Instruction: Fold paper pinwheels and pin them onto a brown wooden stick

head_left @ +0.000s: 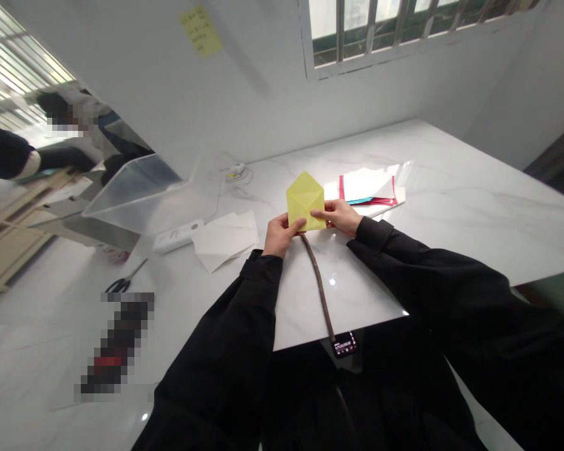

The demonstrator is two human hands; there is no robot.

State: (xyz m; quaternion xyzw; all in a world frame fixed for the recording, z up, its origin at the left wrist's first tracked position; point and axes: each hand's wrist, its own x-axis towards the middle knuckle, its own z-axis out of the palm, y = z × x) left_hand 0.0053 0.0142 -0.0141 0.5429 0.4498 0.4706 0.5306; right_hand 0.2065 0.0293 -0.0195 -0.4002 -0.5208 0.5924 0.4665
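Note:
Between my two hands is a small yellow paper envelope [305, 199], its pointed flap raised at the top and its folded side facing me. My left hand [281, 235] pinches the lower left corner, thumb in front. At the lower right edge, my right hand [341, 217] grips the paper with its thumb on the front; the fingers behind are partly hidden. A thin brown stick [318, 285] runs from below the envelope to the table's near edge, and its upper end is hidden behind the envelope. Close to that edge shows a lit phone screen [345, 344].
White papers [228, 238] lie left of my hands, beside a white power strip [178, 237]. A stack of coloured and white paper [371, 188] lies to the right. Scissors [122, 283] and a clear plastic bin [141, 194] are further left. Another person's sleeve [4, 150] shows at far left.

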